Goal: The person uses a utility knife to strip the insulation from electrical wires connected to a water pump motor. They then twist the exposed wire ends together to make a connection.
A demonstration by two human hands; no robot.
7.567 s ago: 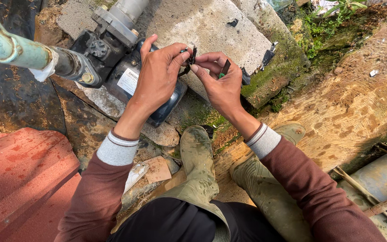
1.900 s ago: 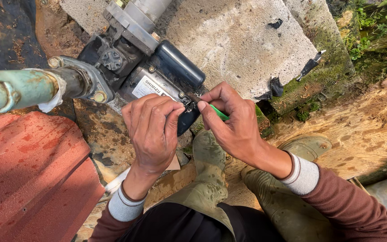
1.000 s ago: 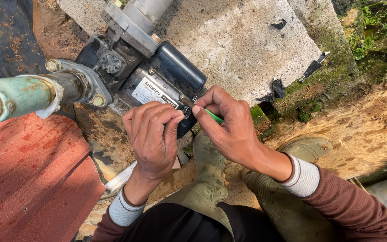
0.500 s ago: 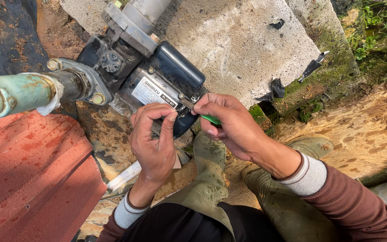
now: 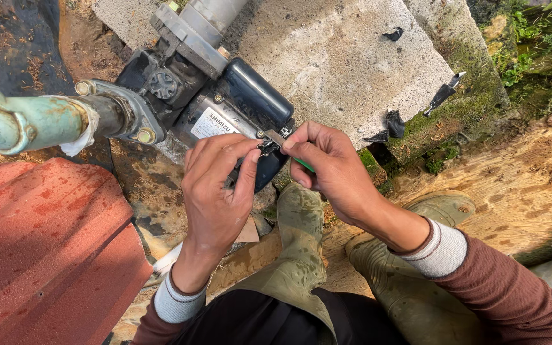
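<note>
A dark blue water pump (image 5: pixel 237 105) with a white label sits beside a concrete block. My right hand (image 5: pixel 327 169) is shut on a green-handled screwdriver (image 5: pixel 282 144); its metal tip rests on a screw at the pump's near end. My left hand (image 5: pixel 215 191) lies just left of the tip, with thumb and fingers pinched on a small part at the pump's black end housing. Most of the green handle is hidden inside my right fist.
A pale green pipe (image 5: pixel 27 121) joins the pump's flange from the left. A red corrugated sheet (image 5: pixel 39 243) lies lower left. The grey concrete block (image 5: pixel 352 57) stands behind the pump. My olive rubber boots (image 5: pixel 301 243) stand on muddy ground below.
Earlier, both hands held a small black part above the pump. Since then they have dropped to the pump's end, and the screwdriver tip has settled on the screw.
</note>
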